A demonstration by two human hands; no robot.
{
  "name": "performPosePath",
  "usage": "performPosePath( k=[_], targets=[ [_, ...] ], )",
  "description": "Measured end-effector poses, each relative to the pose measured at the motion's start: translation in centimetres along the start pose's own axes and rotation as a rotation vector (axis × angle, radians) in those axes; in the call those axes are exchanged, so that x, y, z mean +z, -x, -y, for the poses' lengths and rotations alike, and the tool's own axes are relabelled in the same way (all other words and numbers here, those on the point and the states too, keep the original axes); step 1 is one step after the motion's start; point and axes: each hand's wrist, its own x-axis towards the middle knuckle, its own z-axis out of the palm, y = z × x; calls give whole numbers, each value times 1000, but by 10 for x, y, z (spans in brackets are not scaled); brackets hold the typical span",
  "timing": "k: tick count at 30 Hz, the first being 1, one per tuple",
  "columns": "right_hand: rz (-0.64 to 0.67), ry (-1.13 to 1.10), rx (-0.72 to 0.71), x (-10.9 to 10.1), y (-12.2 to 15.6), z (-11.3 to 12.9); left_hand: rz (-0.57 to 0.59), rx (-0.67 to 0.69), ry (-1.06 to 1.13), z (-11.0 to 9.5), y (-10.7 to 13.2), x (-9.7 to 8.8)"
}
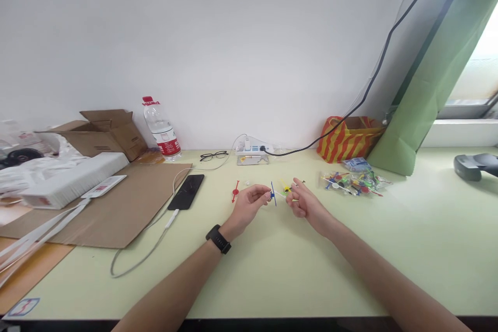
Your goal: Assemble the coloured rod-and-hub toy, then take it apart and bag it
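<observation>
My left hand [251, 203], with a black watch on its wrist, pinches a small blue plastic piece [273, 194] with a thin rod, held just above the pale green table [272, 270]. Close beside it to the right, my right hand [305, 202] has its fingers partly curled and pinches a yellow piece [287, 188]. A red piece [235, 191] lies on the table left of my left hand. A clear bag of several coloured plastic pieces [352, 182] lies to the right of my right hand.
A black phone [187, 191] on a white cable lies on the left, beside flat cardboard [97, 207], white boxes and an open carton. At the back stand a water bottle [161, 129], glasses [213, 155], a power strip [252, 153] and a striped bag [348, 137]. A green curtain hangs at the right.
</observation>
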Motion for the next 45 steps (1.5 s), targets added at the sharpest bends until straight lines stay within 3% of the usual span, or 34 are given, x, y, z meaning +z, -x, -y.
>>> performPosePath(
  k=[4, 6, 12, 32, 35, 41, 45],
  targets=[
    [370, -55, 122, -4, 7, 4, -51, 6, -2, -2, -1, 0],
    [413, -92, 77, -8, 9, 10, -63, 8, -2, -2, -1, 0],
    [311, -69, 51, -9, 6, 14, -51, -4, -4, -2, 0, 1],
    [337, 83, 89, -6, 3, 7, 19, -8, 7, -2, 1, 1],
    [275, 109, 26, -6, 4, 9, 16, -6, 17, 0, 1, 0],
    [25, 240, -208, -4, 5, 8, 3, -19, 29, -1, 0, 1],
    [-22, 406, -319, -1, 6, 4, -1, -23, 18, -3, 1, 1]
  ],
)
